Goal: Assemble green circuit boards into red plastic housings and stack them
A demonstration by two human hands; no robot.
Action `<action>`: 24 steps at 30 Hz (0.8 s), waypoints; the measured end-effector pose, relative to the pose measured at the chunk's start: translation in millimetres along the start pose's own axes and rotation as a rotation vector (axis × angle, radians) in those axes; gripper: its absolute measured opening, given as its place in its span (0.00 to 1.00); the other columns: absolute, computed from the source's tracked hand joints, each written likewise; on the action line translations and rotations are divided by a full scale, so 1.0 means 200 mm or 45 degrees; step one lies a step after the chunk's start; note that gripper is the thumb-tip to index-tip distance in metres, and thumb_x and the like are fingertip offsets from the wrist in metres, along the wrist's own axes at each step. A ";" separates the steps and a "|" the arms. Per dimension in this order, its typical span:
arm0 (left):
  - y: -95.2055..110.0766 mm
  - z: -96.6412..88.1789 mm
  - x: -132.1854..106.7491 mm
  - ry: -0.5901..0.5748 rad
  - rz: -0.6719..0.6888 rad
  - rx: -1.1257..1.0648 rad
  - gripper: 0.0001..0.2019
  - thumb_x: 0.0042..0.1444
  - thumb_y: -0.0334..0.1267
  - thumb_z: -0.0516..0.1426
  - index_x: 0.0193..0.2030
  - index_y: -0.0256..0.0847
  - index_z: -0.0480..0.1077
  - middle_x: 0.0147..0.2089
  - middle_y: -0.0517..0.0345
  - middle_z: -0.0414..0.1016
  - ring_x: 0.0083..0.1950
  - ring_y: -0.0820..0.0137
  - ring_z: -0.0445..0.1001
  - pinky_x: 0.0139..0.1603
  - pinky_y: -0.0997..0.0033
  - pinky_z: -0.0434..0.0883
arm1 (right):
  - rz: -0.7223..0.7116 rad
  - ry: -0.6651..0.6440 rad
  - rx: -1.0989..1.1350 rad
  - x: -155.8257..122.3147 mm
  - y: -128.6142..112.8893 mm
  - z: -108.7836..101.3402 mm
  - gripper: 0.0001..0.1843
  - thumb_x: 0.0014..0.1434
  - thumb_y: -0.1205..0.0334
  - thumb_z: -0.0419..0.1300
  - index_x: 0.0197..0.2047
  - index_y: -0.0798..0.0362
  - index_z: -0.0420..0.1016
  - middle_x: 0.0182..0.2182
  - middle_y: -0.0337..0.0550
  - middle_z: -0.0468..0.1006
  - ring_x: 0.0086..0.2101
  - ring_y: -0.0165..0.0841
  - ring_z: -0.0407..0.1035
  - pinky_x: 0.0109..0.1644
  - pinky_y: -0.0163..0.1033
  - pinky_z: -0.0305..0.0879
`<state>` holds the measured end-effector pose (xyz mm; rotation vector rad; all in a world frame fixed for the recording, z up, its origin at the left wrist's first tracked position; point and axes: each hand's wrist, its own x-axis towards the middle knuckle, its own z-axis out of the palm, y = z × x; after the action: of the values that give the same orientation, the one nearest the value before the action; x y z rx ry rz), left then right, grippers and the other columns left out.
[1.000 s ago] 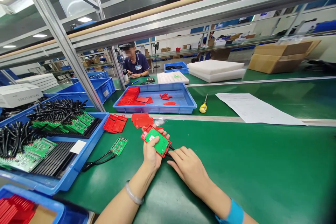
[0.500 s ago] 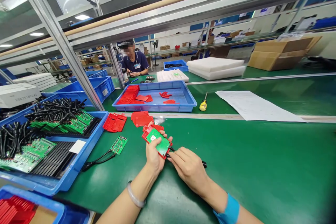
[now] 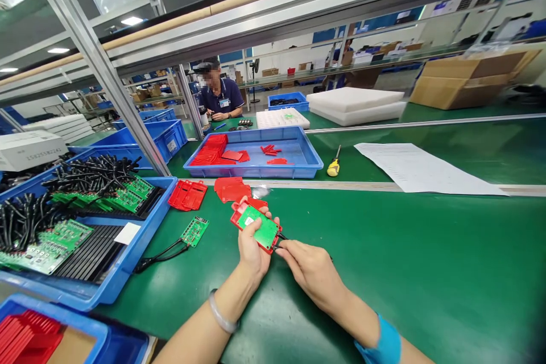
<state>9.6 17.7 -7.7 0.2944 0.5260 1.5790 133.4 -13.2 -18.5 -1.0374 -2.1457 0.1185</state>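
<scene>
My left hand [image 3: 255, 244] is wrapped round a red plastic case [image 3: 237, 217], its thumb pressing on the green circuit board [image 3: 265, 233] that sits inside. Black cables [image 3: 281, 236] come out of the case's near right end. My right hand [image 3: 310, 267] pinches one of these cables close to the case; most of the cable is hidden under the fingers. To the left, another green circuit board [image 3: 195, 231] with black cables lies on the green bench. Red plastic parts [image 3: 187, 195] and flat red pieces [image 3: 231, 189] lie beyond my left hand.
A blue tray [image 3: 256, 170] of red parts stands at the back, beside a yellow screwdriver [image 3: 333, 167] and a paper sheet [image 3: 426, 168]. Blue bins [image 3: 115, 278] with cabled boards fill the left. A metal post [image 3: 102, 74] rises there. A co-worker [image 3: 220, 94] sits opposite.
My right hand has shifted slightly along the cables, and the dark cable end beyond it is now mostly hidden. My left hand keeps its hold on the case. The view has tilted slightly.
</scene>
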 end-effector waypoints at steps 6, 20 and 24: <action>0.01 0.02 -0.03 -0.044 0.067 0.071 0.09 0.47 0.30 0.57 0.37 0.39 0.72 0.38 0.56 0.72 0.40 0.69 0.72 0.54 0.58 0.66 | 0.153 -0.046 0.114 -0.01 -0.01 0.04 0.20 0.69 0.58 0.41 0.29 0.52 0.65 0.23 0.41 0.73 0.21 0.31 0.65 0.25 0.36 0.52; 0.00 0.03 -0.06 -0.143 0.165 0.045 0.10 0.48 0.30 0.56 0.39 0.40 0.72 0.38 0.57 0.71 0.40 0.69 0.72 0.52 0.60 0.67 | 0.852 -0.202 1.146 0.00 -0.09 0.08 0.25 0.59 0.38 0.49 0.26 0.52 0.65 0.12 0.32 0.63 0.10 0.26 0.54 0.15 0.32 0.47; 0.01 0.04 -0.07 -0.185 0.156 0.023 0.13 0.49 0.30 0.55 0.43 0.41 0.71 0.39 0.56 0.70 0.39 0.69 0.71 0.51 0.60 0.68 | 0.959 -0.278 1.485 0.00 -0.09 0.09 0.27 0.54 0.35 0.53 0.26 0.54 0.66 0.10 0.30 0.60 0.09 0.23 0.49 0.14 0.30 0.43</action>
<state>12.3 5.8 2.1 0.4588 0.4164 1.6575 109.7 -21.7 -24.3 -1.0014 -1.2911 1.6504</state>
